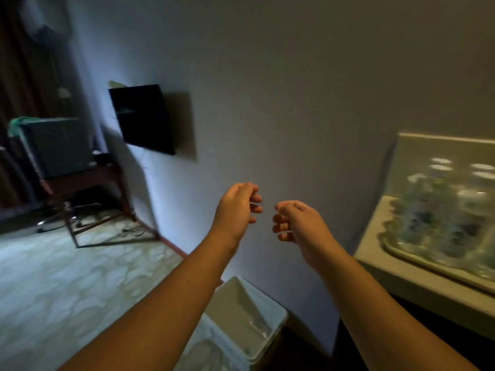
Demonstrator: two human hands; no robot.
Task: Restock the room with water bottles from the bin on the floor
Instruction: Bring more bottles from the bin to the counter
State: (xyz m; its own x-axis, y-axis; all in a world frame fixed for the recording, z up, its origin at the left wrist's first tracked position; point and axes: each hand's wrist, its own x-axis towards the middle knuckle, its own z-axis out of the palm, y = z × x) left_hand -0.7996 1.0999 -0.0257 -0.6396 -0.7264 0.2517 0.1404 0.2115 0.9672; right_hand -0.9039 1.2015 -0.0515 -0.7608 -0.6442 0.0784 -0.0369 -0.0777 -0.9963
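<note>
Both arms reach out in front of a bare wall, and neither hand holds anything. The left hand point(237, 207) and the right hand point(297, 223) hang side by side, close together but apart, their fingers point(255, 202) loosely curled and relaxed around nothing. The white bin point(267, 336) stands on the floor below, near the wall and between the two forearms; its inside looks pale and, as far as the view shows, no bottles are visible in it, though the near part is hidden by the left arm. The water bottles point(444, 210) stand grouped on a tray point(396, 250) on the worktop point(388, 274) at the right, blurred. The restocking looks close to finished, or between trips. Judging from this, the next move calls for looking down into the bin and, if a bottle remains, lowering a hand to grip it.
</note>
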